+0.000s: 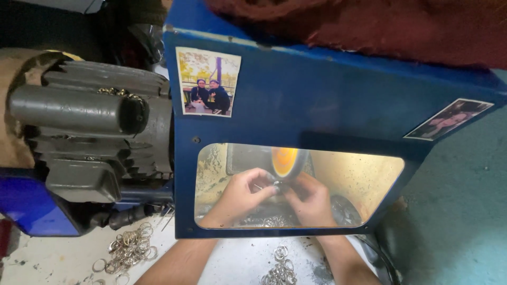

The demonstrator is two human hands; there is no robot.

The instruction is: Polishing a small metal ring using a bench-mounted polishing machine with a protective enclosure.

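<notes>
Now both hands inside the blue guard box (317, 84), below its lit window: left hand (240, 192) and right hand (312, 199) pinching one small metal ring (275, 184) up against the spinning buffing wheel (285, 161). Best kept light, fingertips clear of the wheel. Loose rings (129, 247) heaped on the worktop (53, 258), left of the box.

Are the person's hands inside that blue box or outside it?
Inside. Both the left hand and right hand show behind the blue metal box's clear window, by the orange wheel.
</notes>
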